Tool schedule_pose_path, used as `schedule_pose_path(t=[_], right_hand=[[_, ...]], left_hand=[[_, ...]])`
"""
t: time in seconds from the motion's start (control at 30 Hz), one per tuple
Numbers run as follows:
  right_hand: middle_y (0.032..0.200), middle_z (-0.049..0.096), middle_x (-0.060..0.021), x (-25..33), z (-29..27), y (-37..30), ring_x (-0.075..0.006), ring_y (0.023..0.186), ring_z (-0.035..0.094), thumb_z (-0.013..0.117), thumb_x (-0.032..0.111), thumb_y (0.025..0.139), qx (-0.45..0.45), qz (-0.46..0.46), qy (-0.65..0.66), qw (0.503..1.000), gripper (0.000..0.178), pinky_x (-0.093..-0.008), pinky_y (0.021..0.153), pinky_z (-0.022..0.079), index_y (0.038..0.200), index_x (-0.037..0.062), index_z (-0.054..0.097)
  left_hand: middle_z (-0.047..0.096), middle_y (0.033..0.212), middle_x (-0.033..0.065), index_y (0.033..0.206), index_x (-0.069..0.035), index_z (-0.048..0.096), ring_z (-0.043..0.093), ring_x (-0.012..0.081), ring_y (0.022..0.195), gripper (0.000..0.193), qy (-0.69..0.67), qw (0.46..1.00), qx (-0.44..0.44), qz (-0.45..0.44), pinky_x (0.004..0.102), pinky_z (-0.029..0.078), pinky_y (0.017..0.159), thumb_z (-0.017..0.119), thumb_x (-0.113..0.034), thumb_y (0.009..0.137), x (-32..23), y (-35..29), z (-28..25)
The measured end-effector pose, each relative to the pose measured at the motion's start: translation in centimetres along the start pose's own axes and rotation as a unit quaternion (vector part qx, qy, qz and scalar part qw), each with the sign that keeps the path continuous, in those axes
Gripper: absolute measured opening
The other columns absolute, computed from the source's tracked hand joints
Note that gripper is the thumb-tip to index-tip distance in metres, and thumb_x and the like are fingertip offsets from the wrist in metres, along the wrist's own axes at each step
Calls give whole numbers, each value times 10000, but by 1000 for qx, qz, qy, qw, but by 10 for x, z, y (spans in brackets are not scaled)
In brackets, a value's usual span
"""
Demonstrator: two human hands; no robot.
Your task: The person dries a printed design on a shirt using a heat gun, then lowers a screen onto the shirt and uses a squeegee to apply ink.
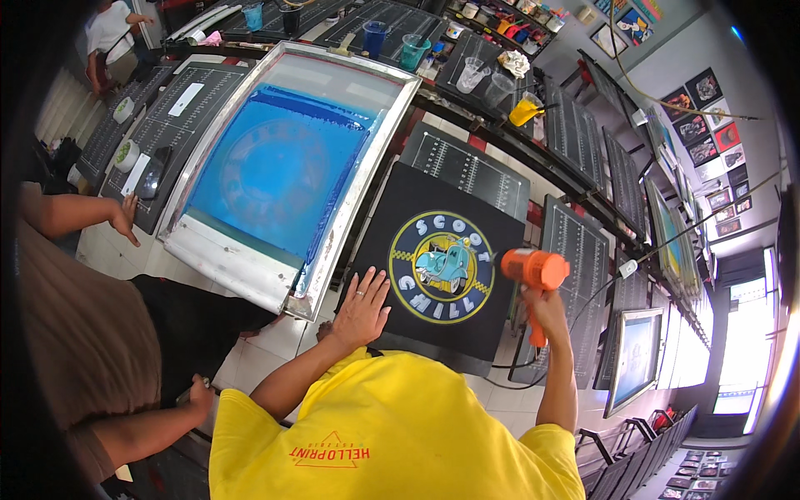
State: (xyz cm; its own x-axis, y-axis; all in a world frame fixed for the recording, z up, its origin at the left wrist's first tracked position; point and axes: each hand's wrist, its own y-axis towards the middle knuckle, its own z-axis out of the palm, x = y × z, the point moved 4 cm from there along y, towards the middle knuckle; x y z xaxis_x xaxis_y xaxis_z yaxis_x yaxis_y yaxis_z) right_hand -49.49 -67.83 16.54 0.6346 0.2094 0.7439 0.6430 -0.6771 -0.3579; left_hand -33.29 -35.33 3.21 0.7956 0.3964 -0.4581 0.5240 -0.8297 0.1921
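Note:
A black fabric piece [379,242] is spread on a dark board in front of me, bearing a round print [446,267] with a turquoise scooter, a yellow ring and pale lettering. My left hand [362,308] rests flat on the cloth at the print's left edge, fingers stretched out and holding nothing. In my right hand [546,312] is an orange heat gun [535,268], its grip wrapped by my fingers. The gun's dark nozzle points left at the print's right side, apart from the cloth. A dark cord [596,292] runs by it.
A framed screen [287,179] with blue ink stands at my left. Beyond it, a person in brown [100,308] has one hand near a board. Cups of ink [414,52] and a yellow cup [525,110] line the far side. Gridded boards [575,267] extend rightward.

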Motion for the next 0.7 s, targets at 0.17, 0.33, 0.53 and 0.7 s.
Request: schedule_pose_path(t=[0.17,0.33,0.53,0.7], right_hand=[[827,662,-60,7,2,-20,-118,559,582,646,221,937,3,38,15,999,289,-278,503,477,1142,19,620],[795,633,-40,4,1,-36,-115,567,578,623,197,950,21,53,28,998,231,-279,510,470,1095,18,615],[800,639,-43,-3,-3,-30,-114,572,574,632,218,943,-16,47,23,998,243,-276,518,469,1077,16,608],[796,652,-50,8,5,-9,-121,539,575,644,257,938,-46,8,20,999,291,-280,499,469,1108,21,618]], left_hand=[[373,1541,191,1423,32,460,248,349,1484,535,-15,1000,3,-11,526,175,1216,491,-284,992,4,1,1],[380,1536,188,1415,31,467,258,350,1479,533,-15,1000,-8,-7,526,184,1213,506,-280,984,4,2,0],[393,1527,190,1409,34,468,268,354,1473,536,-26,1000,-10,-11,528,192,1210,525,-272,972,4,1,-1],[399,1521,194,1413,36,461,283,362,1465,539,-34,999,-15,-8,531,200,1205,526,-267,972,3,0,-1]])
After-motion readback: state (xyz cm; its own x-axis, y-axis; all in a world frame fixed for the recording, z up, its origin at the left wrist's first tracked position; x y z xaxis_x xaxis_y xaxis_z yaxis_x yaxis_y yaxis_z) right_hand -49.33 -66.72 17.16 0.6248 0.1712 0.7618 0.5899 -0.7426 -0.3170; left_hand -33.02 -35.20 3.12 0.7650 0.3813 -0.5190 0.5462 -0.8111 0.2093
